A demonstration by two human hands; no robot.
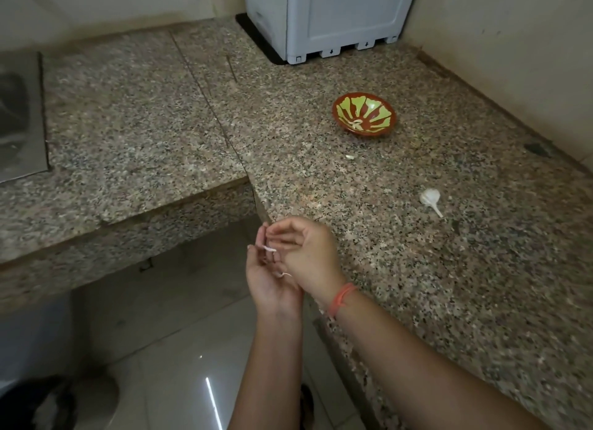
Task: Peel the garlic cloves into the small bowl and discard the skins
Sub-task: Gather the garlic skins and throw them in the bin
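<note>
Hovering just off counter (369,185) corner: left hand (270,280) spread, cradling garlic skins (269,249); right hand (309,253) curling over it, pinch unclear.

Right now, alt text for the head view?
The left hand cups bits of garlic skin under the right hand at the granite counter edge. Farther back sit the small bowl holding peeled cloves and a garlic bulb.

My left hand (268,278) lies palm up, fingers straight. My right hand (309,256) curls over it, fingertips touching my left fingers.
</note>
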